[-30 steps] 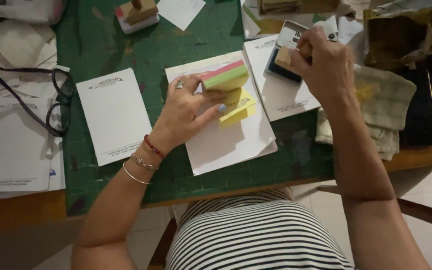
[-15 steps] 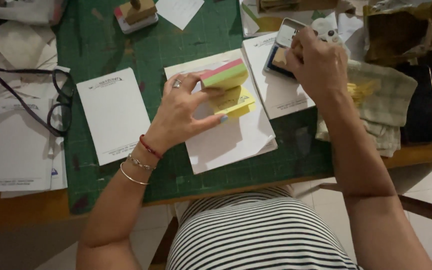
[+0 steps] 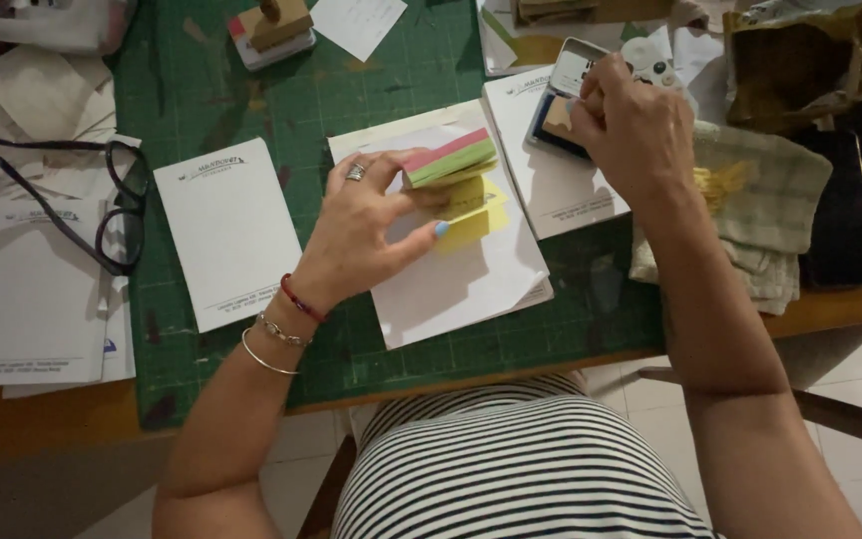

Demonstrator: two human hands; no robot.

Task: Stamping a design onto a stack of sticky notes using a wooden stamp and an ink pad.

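On the green cutting mat (image 3: 192, 90), near the middle of the view, the left hand (image 3: 366, 235) is resting on a stack of white paper (image 3: 471, 279), its fingers pinching a block of pink, green and yellow sticky notes (image 3: 451, 160) whose yellow sheets are fanning out toward four o'clock; at about one o'clock from it, well apart, the right hand (image 3: 631, 130) is curling closed over a small stamp, pressing it into an open ink pad (image 3: 556, 110). Black glasses (image 3: 117, 215) are lying at nine o'clock; a folded cloth (image 3: 760, 210) is sitting at three o'clock.
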